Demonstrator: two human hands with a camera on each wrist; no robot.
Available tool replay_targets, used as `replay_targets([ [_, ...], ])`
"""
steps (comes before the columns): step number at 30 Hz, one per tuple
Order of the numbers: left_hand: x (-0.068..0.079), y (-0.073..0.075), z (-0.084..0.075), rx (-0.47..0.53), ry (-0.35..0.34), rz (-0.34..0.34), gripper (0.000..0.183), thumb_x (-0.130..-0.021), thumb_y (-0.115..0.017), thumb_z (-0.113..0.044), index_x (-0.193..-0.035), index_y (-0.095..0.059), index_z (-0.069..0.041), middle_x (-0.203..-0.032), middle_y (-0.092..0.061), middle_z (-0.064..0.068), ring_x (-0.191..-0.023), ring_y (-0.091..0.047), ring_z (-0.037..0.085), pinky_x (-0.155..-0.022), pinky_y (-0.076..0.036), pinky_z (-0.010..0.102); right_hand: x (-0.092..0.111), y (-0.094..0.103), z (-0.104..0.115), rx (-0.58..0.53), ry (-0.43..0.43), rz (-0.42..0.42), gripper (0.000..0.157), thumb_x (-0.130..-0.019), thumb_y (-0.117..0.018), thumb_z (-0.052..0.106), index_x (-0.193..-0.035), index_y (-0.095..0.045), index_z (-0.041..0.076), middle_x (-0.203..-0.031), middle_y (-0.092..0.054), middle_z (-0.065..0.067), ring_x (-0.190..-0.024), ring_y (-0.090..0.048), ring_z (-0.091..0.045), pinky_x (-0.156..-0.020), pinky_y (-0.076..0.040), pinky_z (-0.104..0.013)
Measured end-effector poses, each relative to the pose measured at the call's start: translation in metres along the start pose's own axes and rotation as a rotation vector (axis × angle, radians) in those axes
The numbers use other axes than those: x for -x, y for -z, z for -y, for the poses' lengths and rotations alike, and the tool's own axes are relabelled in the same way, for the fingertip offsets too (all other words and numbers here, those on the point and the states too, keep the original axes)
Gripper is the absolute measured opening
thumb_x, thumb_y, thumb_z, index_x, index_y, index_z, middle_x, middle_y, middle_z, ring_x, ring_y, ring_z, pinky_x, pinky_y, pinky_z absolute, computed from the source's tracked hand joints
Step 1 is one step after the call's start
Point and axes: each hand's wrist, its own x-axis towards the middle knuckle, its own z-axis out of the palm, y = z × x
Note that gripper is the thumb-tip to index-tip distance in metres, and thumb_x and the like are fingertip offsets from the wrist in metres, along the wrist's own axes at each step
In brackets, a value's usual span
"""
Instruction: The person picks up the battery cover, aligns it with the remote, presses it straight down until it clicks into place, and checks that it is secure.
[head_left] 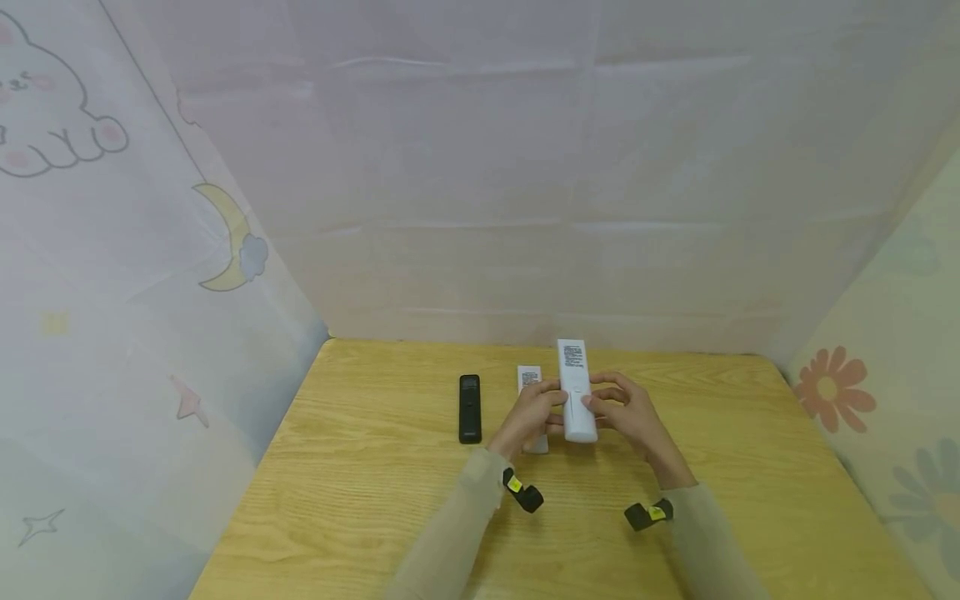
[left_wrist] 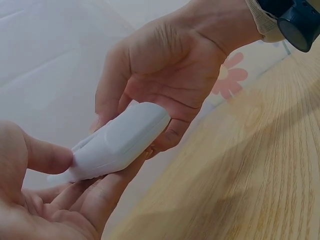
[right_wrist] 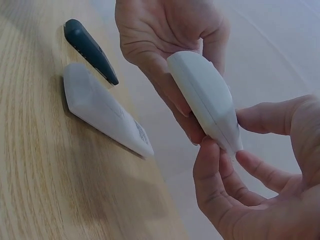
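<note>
Both hands hold a white remote control (head_left: 577,421) above the table, its back with a printed label and battery cover facing up. My left hand (head_left: 534,412) grips its left side, thumb on the back and fingers beneath. From the right, my right hand (head_left: 632,410) pinches it, the thumb near the battery cover. In the right wrist view, the remote's rounded end (right_wrist: 192,75) points up and the fingers of both hands lie around it. A second white remote (head_left: 529,377) lies on the table, label up, partly hidden by the left hand in the head view.
A black remote (head_left: 470,408) lies left of the second white one on the wooden table (head_left: 360,500). Pale patterned sheets (head_left: 480,208) hang at the back and on both sides. Each wrist wears a black strap with a small camera (head_left: 531,498).
</note>
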Motion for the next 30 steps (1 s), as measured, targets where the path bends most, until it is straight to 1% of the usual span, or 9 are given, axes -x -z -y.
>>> replay_targets([
  [4, -0.0008, -0.0010, 0.0003, 0.004, -0.011, 0.001, 0.049, -0.108, -0.060, -0.022, -0.152, -0.055, -0.002, -0.117, -0.076, 0.011, -0.084, -0.078, 0.023, -0.076, -0.066, 0.033, -0.0007, -0.0001, 0.0003, 0.000, -0.012, -0.014, 0.052, -0.102, -0.073, 0.011, -0.147, -0.051, -0.001, -0.123, -0.063, -0.031, -0.098, -0.069, -0.020, -0.081, -0.066, -0.040],
  [10, -0.0002, -0.0011, -0.0017, 0.011, -0.020, 0.002, 0.048, -0.108, -0.061, -0.023, -0.150, -0.056, -0.001, -0.117, -0.075, 0.012, -0.084, -0.078, 0.023, -0.077, -0.066, 0.034, -0.0009, 0.0007, 0.0029, 0.004, -0.015, -0.011, 0.053, -0.102, -0.074, 0.014, -0.147, -0.051, 0.000, -0.124, -0.063, -0.031, -0.100, -0.068, -0.022, -0.079, -0.066, -0.038],
  [15, 0.0001, 0.0001, -0.0038, 0.014, -0.025, 0.019, 0.047, -0.109, -0.059, -0.023, -0.150, -0.056, -0.001, -0.117, -0.075, 0.014, -0.086, -0.078, 0.024, -0.080, -0.067, 0.037, -0.0012, -0.0027, 0.0052, 0.038, -0.010, -0.018, 0.055, -0.102, -0.075, 0.021, -0.147, -0.051, 0.000, -0.125, -0.064, -0.030, -0.100, -0.069, -0.022, -0.082, -0.066, -0.041],
  [18, 0.0005, 0.0002, -0.0039, 0.016, -0.029, 0.037, 0.047, -0.108, -0.060, -0.022, -0.150, -0.056, -0.001, -0.118, -0.074, 0.014, -0.089, -0.079, 0.026, -0.082, -0.067, 0.037, -0.0028, -0.0056, 0.0058, 0.058, -0.034, -0.025, 0.058, -0.102, -0.076, 0.028, -0.145, -0.052, -0.002, -0.124, -0.065, -0.028, -0.099, -0.069, -0.021, -0.083, -0.066, -0.043],
  [21, 0.0016, -0.0003, -0.0034, 0.013, -0.036, 0.045, 0.046, -0.108, -0.060, -0.021, -0.150, -0.058, -0.002, -0.119, -0.074, 0.014, -0.091, -0.080, 0.028, -0.080, -0.067, 0.036, -0.0045, -0.0064, 0.0049, 0.064, -0.056, -0.016, 0.060, -0.103, -0.075, 0.030, -0.145, -0.052, -0.004, -0.123, -0.067, -0.025, -0.098, -0.069, -0.021, -0.083, -0.066, -0.042],
  [26, 0.0034, -0.0018, -0.0042, 0.004, -0.046, 0.036, 0.043, -0.107, -0.060, -0.019, -0.147, -0.061, -0.003, -0.117, -0.076, 0.015, -0.091, -0.080, 0.031, -0.077, -0.067, 0.036, -0.0065, -0.0061, 0.0034, 0.029, -0.076, -0.008, 0.058, -0.103, -0.074, 0.027, -0.146, -0.051, -0.005, -0.114, -0.070, -0.016, -0.097, -0.070, -0.020, -0.084, -0.065, -0.039],
  [30, 0.0043, -0.0029, -0.0052, 0.000, -0.047, 0.026, 0.040, -0.107, -0.060, -0.019, -0.144, -0.062, -0.003, -0.113, -0.076, 0.016, -0.090, -0.080, 0.031, -0.078, -0.067, 0.037, -0.0077, -0.0057, 0.0024, -0.011, -0.089, -0.013, 0.057, -0.103, -0.074, 0.024, -0.146, -0.051, -0.004, -0.108, -0.071, -0.009, -0.096, -0.070, -0.019, -0.085, -0.064, -0.040],
])
